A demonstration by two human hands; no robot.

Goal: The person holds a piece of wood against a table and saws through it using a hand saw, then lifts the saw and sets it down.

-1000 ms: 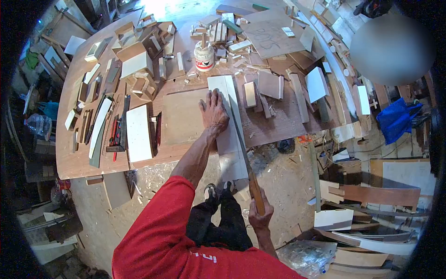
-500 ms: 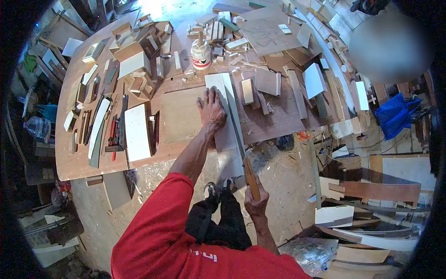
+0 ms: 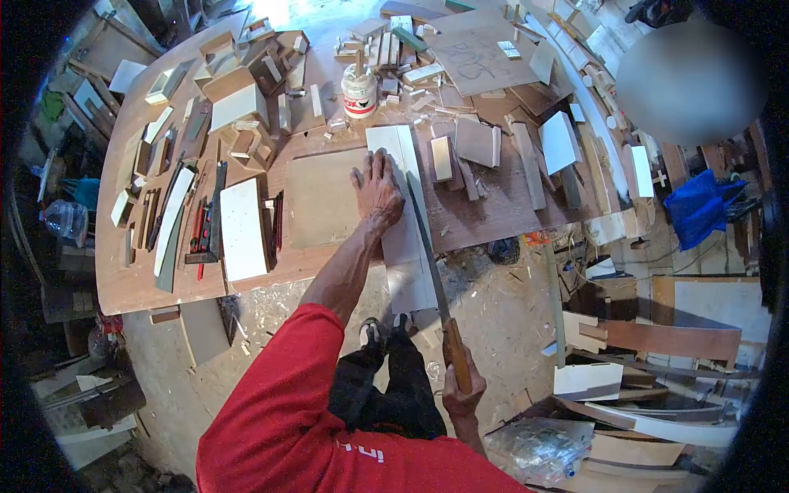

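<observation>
A long white board lies on the wooden table and juts over its front edge. My left hand presses flat on the board with its fingers spread. In my right hand, below the table edge, is the wooden handle of a handsaw. The saw's narrow blade runs up along the board's right side, slanting away from me. A thin brown panel rests left of the board.
A white glue tub stands beyond the board. Wooden boxes, offcuts and a white panel cover the table's left side. More blocks lie at right. Plank piles and a blue bag are further right.
My right hand has drawn the saw back, down and slightly to the right, showing more blade. My left hand stays on the board. The view has shifted slightly.
</observation>
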